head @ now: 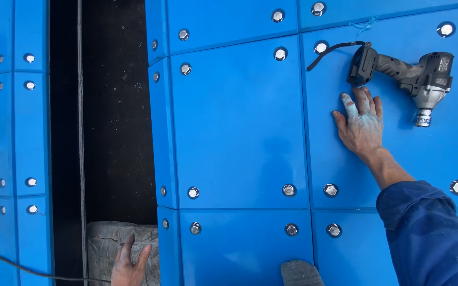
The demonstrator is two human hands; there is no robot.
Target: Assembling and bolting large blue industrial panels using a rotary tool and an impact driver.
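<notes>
Head view: right hand [363,126] flat on blue panel [239,127], beside impact wrench [409,79].

I count two hands: my right hand [363,127] flat at about three o'clock, my left hand [129,266] at about seven o'clock. One cordless impact wrench [409,79] lies at two o'clock, with one black wrist strap [331,50] trailing from it. On the big blue panels [239,122] right of the gap I make out roughly nineteen hex bolt heads [289,190]; on the blue panels at nine o'clock, eight more. One dark gap [107,116] runs from twelve to six o'clock. One grey block [104,238] sits at its foot. One black cable [22,267] crosses at eight o'clock. One shoe tip [300,273] shows at six o'clock.
</notes>
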